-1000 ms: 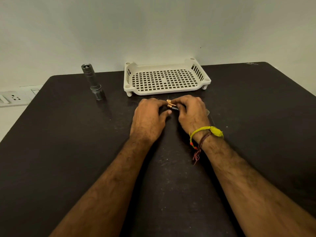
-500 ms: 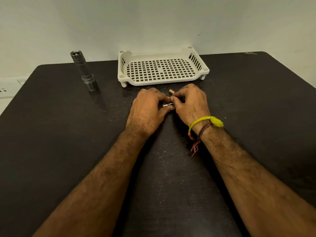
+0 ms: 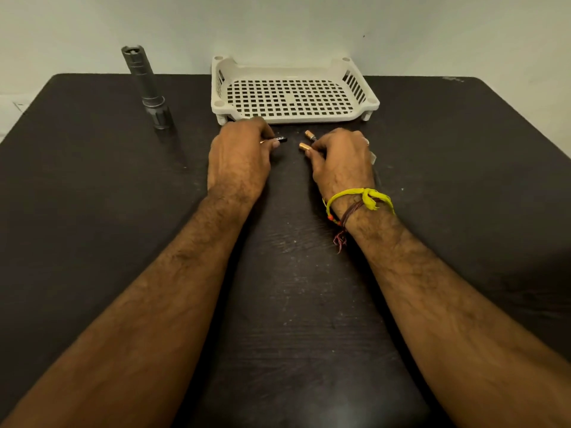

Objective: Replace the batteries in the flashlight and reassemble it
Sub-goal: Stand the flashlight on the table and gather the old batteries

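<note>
A grey metal flashlight (image 3: 147,88) stands on its head end at the far left of the dark table (image 3: 92,196), its open tail end up. My left hand (image 3: 239,159) pinches one black and copper battery (image 3: 278,139) just above the table. My right hand (image 3: 341,162) holds two batteries: one copper end (image 3: 304,146) pokes out by the thumb, another (image 3: 310,135) sticks out behind the fingers. A clear bit of wrapping (image 3: 372,156) shows at the hand's right side. The hands are a short gap apart.
A white perforated plastic tray (image 3: 293,115) stands right behind the hands, against the wall. Yellow and brown threads are tied round my right wrist (image 3: 360,200). The table's left edge runs near the flashlight.
The hands were pressed together over the batteries; they have now drawn apart, the left carrying one battery, the right keeping two. The camera has tilted so the table sits lower in view.
</note>
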